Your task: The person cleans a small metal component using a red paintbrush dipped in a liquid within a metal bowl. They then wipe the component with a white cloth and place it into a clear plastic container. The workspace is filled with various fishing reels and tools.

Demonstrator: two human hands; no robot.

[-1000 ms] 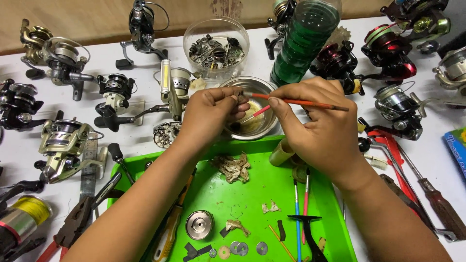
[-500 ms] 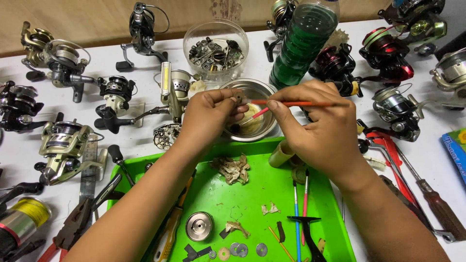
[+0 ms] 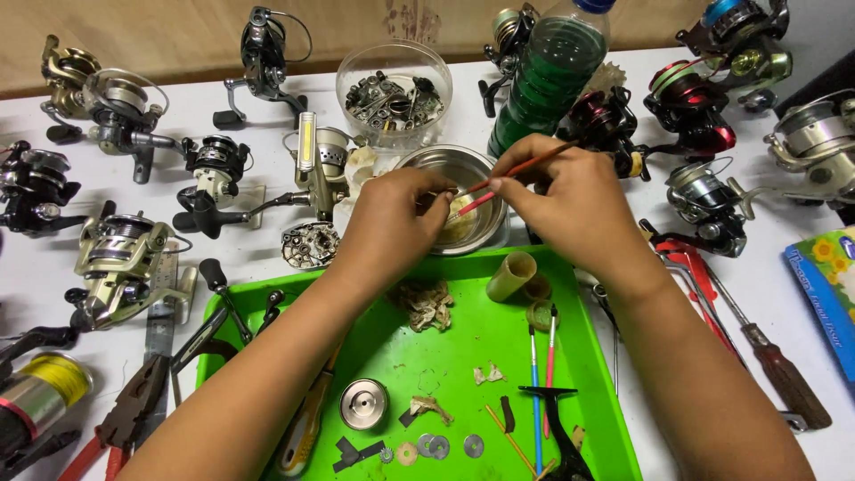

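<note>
I work over the green tray [image 3: 463, 356], with the steel bowl [image 3: 463, 178] just beyond my hands. My right hand [image 3: 570, 200] is closed on the red brush [image 3: 525, 167], its tip angled down to my left hand [image 3: 396, 218], which pinches a small part I can barely see, above the bowl. I'd judge short, light strokes best, keeping the part over the bowl.

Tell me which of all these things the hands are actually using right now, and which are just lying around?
In use:
- left hand, pinching a small part that is mostly hidden
- right hand, holding the red brush
- steel bowl right beneath both

Lying about:
- green tray with washers and spare brushes
- fishing reels
- green bottle
- clear tub of parts
- pliers
</note>
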